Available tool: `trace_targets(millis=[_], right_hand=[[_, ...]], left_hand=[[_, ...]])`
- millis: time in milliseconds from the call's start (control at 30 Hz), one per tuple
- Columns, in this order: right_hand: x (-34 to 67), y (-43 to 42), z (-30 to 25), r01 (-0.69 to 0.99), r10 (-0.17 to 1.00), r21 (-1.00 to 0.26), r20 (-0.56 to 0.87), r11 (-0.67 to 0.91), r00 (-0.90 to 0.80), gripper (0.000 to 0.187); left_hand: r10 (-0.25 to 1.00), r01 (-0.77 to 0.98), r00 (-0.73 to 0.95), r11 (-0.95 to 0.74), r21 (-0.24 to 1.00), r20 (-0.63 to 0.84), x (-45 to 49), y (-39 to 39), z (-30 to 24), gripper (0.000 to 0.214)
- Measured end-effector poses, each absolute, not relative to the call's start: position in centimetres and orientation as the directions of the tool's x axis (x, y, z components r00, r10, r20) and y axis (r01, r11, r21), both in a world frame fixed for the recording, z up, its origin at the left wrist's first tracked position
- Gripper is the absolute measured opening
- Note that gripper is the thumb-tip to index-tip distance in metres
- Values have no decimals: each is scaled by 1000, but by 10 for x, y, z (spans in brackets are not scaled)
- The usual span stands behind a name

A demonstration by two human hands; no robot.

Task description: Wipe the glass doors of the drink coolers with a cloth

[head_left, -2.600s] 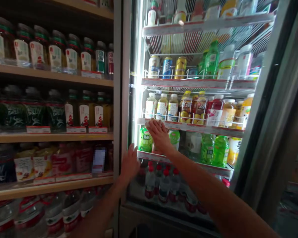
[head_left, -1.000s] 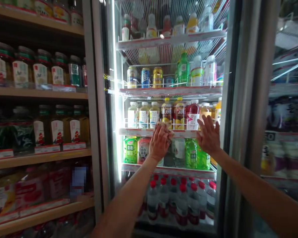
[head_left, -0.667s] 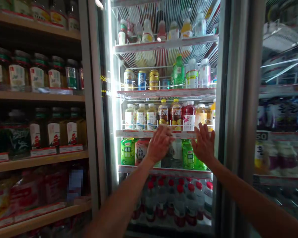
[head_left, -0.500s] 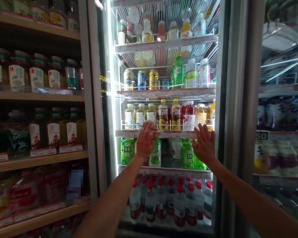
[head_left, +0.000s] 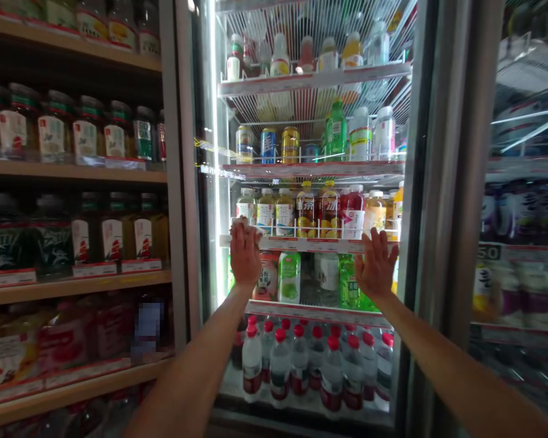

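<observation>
My left hand is pressed on a crumpled pale cloth against the glass door of a lit drinks fridge. The cloth shows above and beside the fingertips; the rest is hidden under the hand. Through the glass, a shelf edge runs level with both hands. Near the door's right side, my right hand lies against the glass with its fingers spread, holding nothing. Behind the glass stand tea bottles and a green bottle.
Left of the fridge, wooden shelves hold jars and bottles. A metal frame separates this door from another fridge section on the right. Red-capped bottles fill the fridge bottom. Reflections show on the glass.
My left hand has slid left across the glass with the cloth, to near the door's left side. My right hand stays at about the same place. The view has shifted slightly.
</observation>
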State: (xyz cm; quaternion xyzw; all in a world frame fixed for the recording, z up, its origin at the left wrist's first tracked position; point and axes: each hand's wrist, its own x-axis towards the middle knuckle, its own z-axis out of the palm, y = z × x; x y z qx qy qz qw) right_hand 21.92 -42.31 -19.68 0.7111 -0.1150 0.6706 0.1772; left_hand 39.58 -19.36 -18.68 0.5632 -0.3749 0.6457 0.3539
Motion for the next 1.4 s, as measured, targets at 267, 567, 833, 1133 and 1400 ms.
trace_targets(millis=[267, 567, 833, 1133, 1400], right_hand=[[220, -423, -200, -399, 79, 103, 994, -911, 76, 57], [224, -419, -202, -397, 30, 47, 998, -917, 49, 59], [225, -413, -204, -374, 9, 31, 998, -927, 59, 59], [222, -408, -227, -398, 20, 69, 992, -915, 125, 58], [228, -376, -259, -364, -70, -8, 985, -931, 157, 66]], left_hand=[[-182, -903, -174, -363, -231, 968, 380, -220, -204, 43], [-88, -912, -131, -379, -155, 987, 382, -213, -214, 42], [73, -900, -11, -436, 22, 997, 409, -179, -223, 55], [-271, -898, -158, -361, -253, 950, 383, -200, -275, 47], [-194, -877, -77, -454, -159, 978, 387, -188, -295, 55]])
